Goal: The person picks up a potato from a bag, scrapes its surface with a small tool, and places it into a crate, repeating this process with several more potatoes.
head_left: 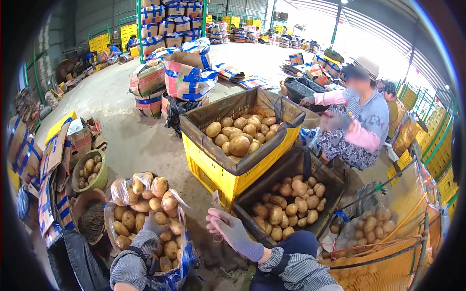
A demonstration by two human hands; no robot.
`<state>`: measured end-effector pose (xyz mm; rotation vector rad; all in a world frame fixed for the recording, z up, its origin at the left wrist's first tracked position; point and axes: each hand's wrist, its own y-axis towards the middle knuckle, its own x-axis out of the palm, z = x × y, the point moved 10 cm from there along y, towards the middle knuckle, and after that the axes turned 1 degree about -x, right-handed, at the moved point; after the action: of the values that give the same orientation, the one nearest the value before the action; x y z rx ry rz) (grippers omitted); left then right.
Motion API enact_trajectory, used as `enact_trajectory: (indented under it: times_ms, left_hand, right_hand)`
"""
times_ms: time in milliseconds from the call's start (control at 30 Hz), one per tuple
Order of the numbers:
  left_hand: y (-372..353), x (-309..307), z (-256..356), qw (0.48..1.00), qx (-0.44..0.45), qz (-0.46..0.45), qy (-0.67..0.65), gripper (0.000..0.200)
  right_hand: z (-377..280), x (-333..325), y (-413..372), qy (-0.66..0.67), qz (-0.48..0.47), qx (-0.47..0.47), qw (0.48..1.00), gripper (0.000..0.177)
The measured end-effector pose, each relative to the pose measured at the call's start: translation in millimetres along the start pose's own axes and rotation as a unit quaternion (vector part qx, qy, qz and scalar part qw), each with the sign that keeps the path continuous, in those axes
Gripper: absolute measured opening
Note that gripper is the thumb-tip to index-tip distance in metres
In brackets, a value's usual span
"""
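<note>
My left hand (149, 234), in a grey glove, reaches down among the potatoes (141, 206) in a plastic-lined box (110, 228) at the lower left; its fingertips are hard to make out against them. My right hand (233, 232), also gloved, hovers palm inward between that box and a dark-lined crate (240, 213) of potatoes (291, 206). Its fingers are stretched out and hold nothing. Behind it, a yellow crate (218, 177) with a dark lining holds more potatoes (242, 131).
A green basket (101, 177) of potatoes and a brown tub (80, 206) stand left of the box. An orange mesh bag (378, 262) lies at the right. A seated co-worker (369, 116) is beyond the crates. Taped cartons (189, 80) stand behind.
</note>
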<state>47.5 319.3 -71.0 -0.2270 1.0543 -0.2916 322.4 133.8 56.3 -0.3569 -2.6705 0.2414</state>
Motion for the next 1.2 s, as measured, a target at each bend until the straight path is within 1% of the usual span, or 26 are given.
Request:
enact_trajectory:
  times_ms: [67,100,133,167,200,233,267,333,367,400,467,533,567,600,667,733,767,800,833,867,933,967,1000,1067,1133,1200]
  left_hand:
    - [-24,-9,3,0.998,0.027,0.013,-0.047,0.087]
    - [-32,-6,4,0.989,0.073,0.017,-0.128,0.082]
    - [-42,-5,7,0.970,0.119,0.023,-0.209,0.077]
    - [-52,4,12,0.895,0.163,-0.042,-0.412,0.067]
    - [-54,22,2,0.804,0.094,-0.148,-0.567,0.059]
    - [-85,9,14,0.822,0.055,-0.132,-0.551,0.054]
    - [-123,-8,38,0.837,0.008,-0.116,-0.535,0.050]
    - [-163,-10,61,0.750,-0.011,-0.166,-0.640,0.046]
    - [-200,-23,91,0.703,0.038,-0.230,-0.672,0.047]
    - [-221,-31,99,0.693,0.035,-0.223,-0.684,0.049]
    - [-252,-37,100,0.676,0.008,-0.257,-0.691,0.056]
    - [-257,-31,84,0.644,-0.006,-0.281,-0.712,0.064]
    - [-250,-40,77,0.717,0.043,-0.221,-0.660,0.063]
    - [-253,-39,71,0.716,0.040,-0.216,-0.662,0.063]
    - [-259,-46,74,0.724,0.058,-0.188,-0.661,0.061]
    - [-259,-27,66,0.701,0.021,-0.198,-0.685,0.058]
    - [-257,-29,66,0.687,0.048,-0.170,-0.705,0.062]
    - [-254,-33,66,0.672,0.076,-0.139,-0.724,0.069]
    - [-248,-44,65,0.718,0.133,-0.075,-0.679,0.075]
    - [-247,-42,64,0.716,0.131,-0.072,-0.682,0.075]
    - [-252,-60,66,0.799,0.212,0.013,-0.562,0.080]
    - [-252,-73,61,0.862,0.239,0.107,-0.435,0.083]
    - [-251,-72,57,0.864,0.235,0.106,-0.434,0.083]
    - [-264,-90,65,0.911,0.266,0.231,-0.216,0.088]
    - [-262,-85,65,0.911,0.262,0.237,-0.211,0.091]
    - [-261,-80,66,0.925,0.242,0.222,-0.189,0.090]
  right_hand:
    - [1,17,-8,-0.061,-0.041,-0.019,0.997,0.044]
    - [14,19,-2,-0.106,-0.074,-0.080,0.988,0.047]
    - [19,24,-4,-0.106,-0.078,-0.080,0.988,0.047]
    - [15,36,-9,-0.183,-0.102,-0.139,0.968,0.050]
    - [14,46,-20,-0.258,-0.127,-0.193,0.938,0.054]
    - [8,59,-32,-0.333,-0.142,-0.182,0.914,0.064]
    - [11,62,-35,-0.333,-0.152,-0.168,0.915,0.064]
    - [25,86,-52,-0.478,-0.168,-0.253,0.824,0.074]
    - [24,97,-62,-0.429,-0.190,-0.274,0.840,0.078]
    - [18,104,-67,-0.372,-0.208,-0.295,0.855,0.082]
    - [51,100,-52,-0.227,-0.254,-0.146,0.929,0.085]
    - [43,108,-62,-0.122,-0.269,-0.062,0.953,0.080]
    - [49,103,-59,-0.107,-0.269,-0.017,0.957,0.078]
    - [56,100,-58,-0.099,-0.266,0.025,0.959,0.076]
    - [47,101,-58,-0.103,-0.253,0.011,0.962,0.067]
    - [55,96,-58,-0.083,-0.249,0.079,0.962,0.058]
    - [47,97,-55,-0.124,-0.241,0.025,0.962,0.052]
    - [48,98,-53,-0.135,-0.243,0.028,0.960,0.052]
    - [46,93,-48,-0.112,-0.211,0.017,0.971,0.050]
    - [44,88,-44,-0.085,-0.179,0.007,0.980,0.049]
    - [38,91,-47,-0.077,-0.192,0.006,0.978,0.048]
    - [27,95,-52,-0.103,-0.195,-0.022,0.975,0.049]
    - [18,98,-57,-0.130,-0.197,-0.049,0.970,0.051]
    - [20,102,-62,-0.120,-0.207,-0.040,0.970,0.052]
    - [36,109,-68,-0.098,-0.271,0.026,0.957,0.051]
    - [49,110,-75,-0.118,-0.270,0.055,0.954,0.050]
